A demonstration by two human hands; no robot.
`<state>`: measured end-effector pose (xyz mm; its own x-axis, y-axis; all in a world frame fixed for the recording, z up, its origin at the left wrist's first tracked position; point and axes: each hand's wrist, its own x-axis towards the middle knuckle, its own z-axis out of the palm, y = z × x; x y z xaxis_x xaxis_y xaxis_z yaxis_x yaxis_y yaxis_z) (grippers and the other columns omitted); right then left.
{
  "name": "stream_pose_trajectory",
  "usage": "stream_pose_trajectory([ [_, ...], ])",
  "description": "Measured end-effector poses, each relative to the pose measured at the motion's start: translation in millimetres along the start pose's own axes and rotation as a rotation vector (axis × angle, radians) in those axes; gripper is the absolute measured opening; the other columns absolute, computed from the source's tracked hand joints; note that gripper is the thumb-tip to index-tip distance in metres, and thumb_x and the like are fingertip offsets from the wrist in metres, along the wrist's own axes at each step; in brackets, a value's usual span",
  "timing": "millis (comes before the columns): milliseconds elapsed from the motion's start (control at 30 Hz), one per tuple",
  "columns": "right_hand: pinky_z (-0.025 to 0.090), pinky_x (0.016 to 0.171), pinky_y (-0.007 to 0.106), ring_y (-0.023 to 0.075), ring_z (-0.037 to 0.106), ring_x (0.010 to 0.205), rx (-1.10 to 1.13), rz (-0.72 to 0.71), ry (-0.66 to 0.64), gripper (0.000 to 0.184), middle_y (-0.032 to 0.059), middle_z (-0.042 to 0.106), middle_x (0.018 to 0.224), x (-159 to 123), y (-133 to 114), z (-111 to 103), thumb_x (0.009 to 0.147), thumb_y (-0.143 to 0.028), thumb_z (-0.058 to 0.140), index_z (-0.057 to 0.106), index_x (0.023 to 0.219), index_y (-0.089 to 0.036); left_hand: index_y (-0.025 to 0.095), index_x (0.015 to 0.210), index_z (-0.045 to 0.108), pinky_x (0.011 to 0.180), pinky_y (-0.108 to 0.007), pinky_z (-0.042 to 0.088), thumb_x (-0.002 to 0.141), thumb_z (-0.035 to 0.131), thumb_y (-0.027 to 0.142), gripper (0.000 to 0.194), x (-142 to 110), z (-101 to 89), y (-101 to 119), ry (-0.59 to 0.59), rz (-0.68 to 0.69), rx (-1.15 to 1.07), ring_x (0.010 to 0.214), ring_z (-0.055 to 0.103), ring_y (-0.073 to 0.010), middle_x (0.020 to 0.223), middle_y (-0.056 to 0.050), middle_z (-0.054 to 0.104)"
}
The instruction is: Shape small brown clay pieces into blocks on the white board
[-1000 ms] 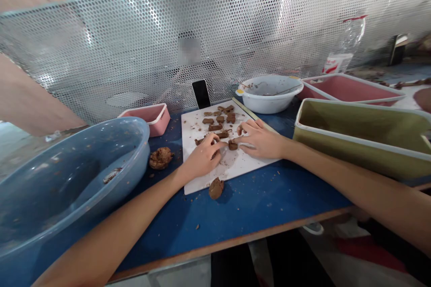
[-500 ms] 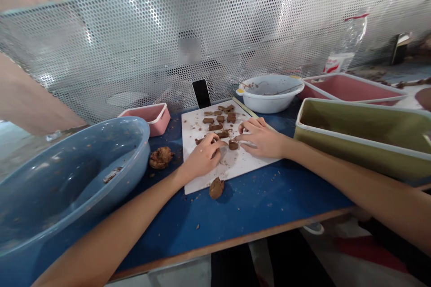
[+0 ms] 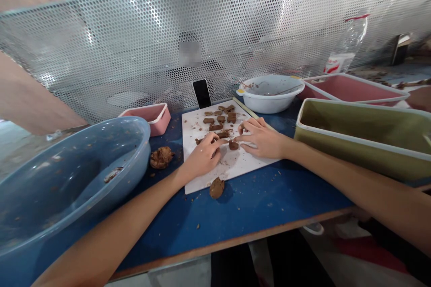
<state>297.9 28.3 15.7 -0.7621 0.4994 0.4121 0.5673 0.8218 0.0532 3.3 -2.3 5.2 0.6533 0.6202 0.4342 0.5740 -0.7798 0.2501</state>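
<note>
My left hand [image 3: 203, 156] rests on a white cutting board [image 3: 235, 166], its fingers curled and pinched toward a small brown clay piece [image 3: 233, 145]. My right hand [image 3: 261, 136] lies on the board from the right, its fingertips touching the same piece. Several small brown clay blocks [image 3: 218, 119] lie at the far end of the board. One clay lump [image 3: 216, 187] sits at the board's near edge, and a larger lump [image 3: 160, 157] lies on the blue table to the left.
A big blue basin [image 3: 67, 179] stands at the left. A small pink box [image 3: 153, 116], a phone [image 3: 202, 93] leaning on the perforated metal screen [image 3: 134, 40], a white bowl [image 3: 269, 92], a pink tray [image 3: 353, 87] and an olive tray [image 3: 357, 134] surround the board.
Both hands stay on the board with only slight finger movement around the small clay piece. Nothing else has moved.
</note>
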Motion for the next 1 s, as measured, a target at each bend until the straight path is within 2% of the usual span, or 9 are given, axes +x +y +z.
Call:
stream_pose_trajectory([
  [467,0.039,0.103,0.051,0.0339,0.054,0.121,-0.022,-0.001,-0.039,0.036,0.0156,0.063,0.131,0.3,-3.0,-2.8,0.111,-0.038,0.052,0.079,0.133,-0.027,0.023,0.140,0.065,0.101,-0.046,0.058,0.108,0.050,0.012,0.038,0.9,-1.2,1.0,-0.013,0.007,0.018,0.107,0.064,-0.0258,0.131,-0.014,0.057],
  [633,0.039,0.102,0.051,0.0344,0.055,0.120,-0.005,0.001,-0.037,0.036,0.0157,0.064,0.130,-0.3,-2.2,-2.9,0.111,-0.039,0.051,0.080,0.131,-0.027,0.023,0.136,0.067,0.105,-0.048,0.058,0.106,0.050,0.009,0.037,0.8,-1.4,1.0,-0.005,0.002,0.011,0.116,0.063,-0.0280,0.130,-0.014,0.057],
  [800,0.038,0.102,0.052,0.0345,0.054,0.120,-0.007,0.010,0.008,0.036,0.0154,0.063,0.128,-0.7,0.2,-2.0,0.111,-0.038,0.053,0.080,0.132,-0.026,0.021,0.135,0.066,0.105,-0.049,0.057,0.106,0.048,0.009,0.035,1.0,-1.2,1.5,0.001,-0.007,0.011,0.114,0.064,-0.0283,0.130,-0.015,0.057],
  [1000,0.038,0.100,0.052,0.0349,0.053,0.120,-0.008,0.007,-0.007,0.037,0.0151,0.063,0.128,-0.4,0.0,-2.8,0.112,-0.038,0.052,0.078,0.137,-0.029,0.022,0.138,0.065,0.107,-0.049,0.057,0.105,0.050,0.007,0.039,0.3,0.1,0.0,0.002,-0.003,0.002,0.118,0.064,-0.0285,0.130,-0.014,0.057],
])
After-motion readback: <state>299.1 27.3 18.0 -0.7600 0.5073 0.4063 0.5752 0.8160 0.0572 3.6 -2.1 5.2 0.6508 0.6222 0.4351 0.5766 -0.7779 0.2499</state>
